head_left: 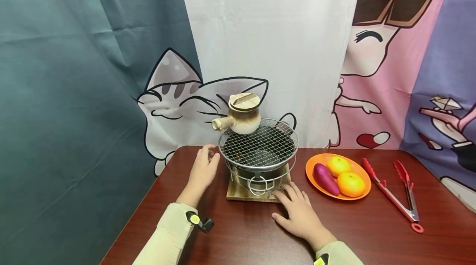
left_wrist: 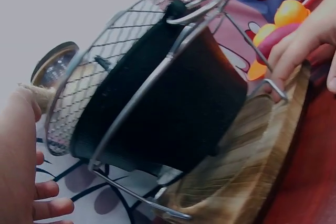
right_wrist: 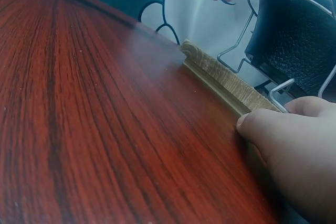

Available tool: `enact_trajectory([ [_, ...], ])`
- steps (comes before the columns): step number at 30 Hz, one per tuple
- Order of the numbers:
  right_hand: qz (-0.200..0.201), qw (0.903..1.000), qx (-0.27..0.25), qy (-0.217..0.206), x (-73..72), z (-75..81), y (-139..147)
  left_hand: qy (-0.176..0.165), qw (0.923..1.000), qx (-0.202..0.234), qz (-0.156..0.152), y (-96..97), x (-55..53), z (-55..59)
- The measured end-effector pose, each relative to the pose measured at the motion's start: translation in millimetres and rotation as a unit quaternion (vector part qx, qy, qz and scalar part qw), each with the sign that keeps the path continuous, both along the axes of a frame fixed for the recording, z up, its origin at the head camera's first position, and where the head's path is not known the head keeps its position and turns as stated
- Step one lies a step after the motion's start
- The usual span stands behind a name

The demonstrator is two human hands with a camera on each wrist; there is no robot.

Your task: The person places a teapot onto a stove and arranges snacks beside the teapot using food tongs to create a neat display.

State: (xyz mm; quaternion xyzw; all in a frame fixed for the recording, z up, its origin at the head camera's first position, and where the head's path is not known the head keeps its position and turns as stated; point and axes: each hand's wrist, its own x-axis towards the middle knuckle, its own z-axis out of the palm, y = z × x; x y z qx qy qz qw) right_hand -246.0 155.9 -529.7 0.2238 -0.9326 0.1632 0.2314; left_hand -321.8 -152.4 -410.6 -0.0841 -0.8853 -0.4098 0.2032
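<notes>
On a wooden base [head_left: 236,192] stands a small round stove [left_wrist: 173,93], dark-bodied and held in a wire frame. A round wire grill net [head_left: 256,145] covers its top. Toward the back of the net sits a cream and brown clay teapot [head_left: 247,122] with a lid and a side handle [head_left: 223,123] pointing left. My left hand [head_left: 202,168] hovers left of the stove, below that handle, fingers loosely bent and holding nothing. My right hand [head_left: 297,213] is spread at the base's front right corner. Its fingertips touch the wood, and the thumb [right_wrist: 254,124] lies by the front edge.
Right of the stove is an orange plate [head_left: 312,161] holding a purple eggplant-like item [head_left: 326,179] and two oranges [head_left: 351,184]. Red-handled tongs [head_left: 396,199] lie spread farther right on the brown table [head_left: 238,236]. A printed curtain [head_left: 275,41] hangs behind the table.
</notes>
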Motion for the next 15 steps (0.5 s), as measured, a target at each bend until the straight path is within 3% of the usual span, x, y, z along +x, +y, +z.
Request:
enact_trajectory([
  [9,0.006,1.0,-0.005,0.001,0.7,1.7,0,-0.007,0.9987,-0.05,0.007,21.4,12.5,-29.9],
  [10,0.004,1.0,-0.005,-0.001,0.9,2.3,0,-0.007,0.9989,-0.045,0.009,24.4,14.4,-31.2],
  [15,0.004,1.0,-0.004,-0.007,1.6,2.7,-1,-0.003,0.9978,0.06,0.028,34.8,23.8,-33.4],
])
